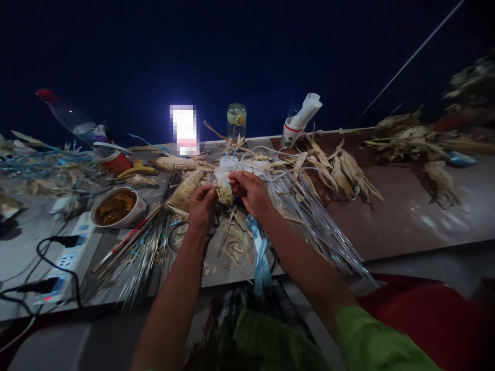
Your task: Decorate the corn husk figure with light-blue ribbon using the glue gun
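Observation:
Above the middle of the table, my left hand (202,207) is closed, thumb and fingers pinching a pale yellowish bundle of dried husk (225,195). On the bundle's other side, my right hand (252,195) is closed too, its fingertips pressed together just above the bundle; what they hold is too small to make out. A whitish, translucent plastic thing (228,165) lies behind the fingertips. Shreds of husk (235,245) are scattered below the hands. A light blue ribbon (262,255) hangs over the table's front edge, under my right wrist.
Left are corn cobs (176,163), a bowl of brown liquid (118,207), a power strip (68,262) with cables and thin wires (141,265). Clear rods (328,229) and dried husks (350,172) lie right. Behind stand a jar (236,123) and a paper cup (291,135).

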`<state>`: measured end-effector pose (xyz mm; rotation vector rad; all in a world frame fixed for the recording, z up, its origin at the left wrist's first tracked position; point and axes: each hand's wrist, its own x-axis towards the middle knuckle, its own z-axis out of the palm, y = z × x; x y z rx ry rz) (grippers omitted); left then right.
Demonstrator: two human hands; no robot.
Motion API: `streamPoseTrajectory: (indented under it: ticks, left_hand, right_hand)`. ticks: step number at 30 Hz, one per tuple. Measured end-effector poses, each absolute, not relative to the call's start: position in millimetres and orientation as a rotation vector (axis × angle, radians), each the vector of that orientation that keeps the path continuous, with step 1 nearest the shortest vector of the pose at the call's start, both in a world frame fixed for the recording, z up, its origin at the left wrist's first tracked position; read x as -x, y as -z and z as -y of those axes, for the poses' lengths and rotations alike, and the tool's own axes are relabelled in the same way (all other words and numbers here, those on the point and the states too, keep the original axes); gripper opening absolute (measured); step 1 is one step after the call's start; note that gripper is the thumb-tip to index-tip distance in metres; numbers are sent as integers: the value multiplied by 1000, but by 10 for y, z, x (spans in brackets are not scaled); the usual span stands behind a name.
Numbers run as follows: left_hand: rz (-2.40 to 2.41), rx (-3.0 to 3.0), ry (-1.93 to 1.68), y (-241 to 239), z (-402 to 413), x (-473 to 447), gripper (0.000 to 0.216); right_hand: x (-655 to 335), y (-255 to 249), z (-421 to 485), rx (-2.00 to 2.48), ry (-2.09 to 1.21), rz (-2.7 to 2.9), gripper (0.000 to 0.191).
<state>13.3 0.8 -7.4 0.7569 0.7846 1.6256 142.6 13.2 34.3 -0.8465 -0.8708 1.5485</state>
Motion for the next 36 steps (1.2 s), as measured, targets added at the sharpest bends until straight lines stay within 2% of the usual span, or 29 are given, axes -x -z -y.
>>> streamPoseTrajectory:
  ticks: [11,28,36]
  left_hand:
    - [-856,-842,-1538,87,9,-135,24]
    - [-837,-878,-1474,140,6,-124,26]
    - [-844,-820,-1310,76,40,-149,32]
  right_hand:
    - [-1348,-260,-134,951,-1399,1019,15]
    - [-1409,-221,-191,1007,-1285,1059,13]
    - [-1412,-176,-210,1041,-1271,1108,14]
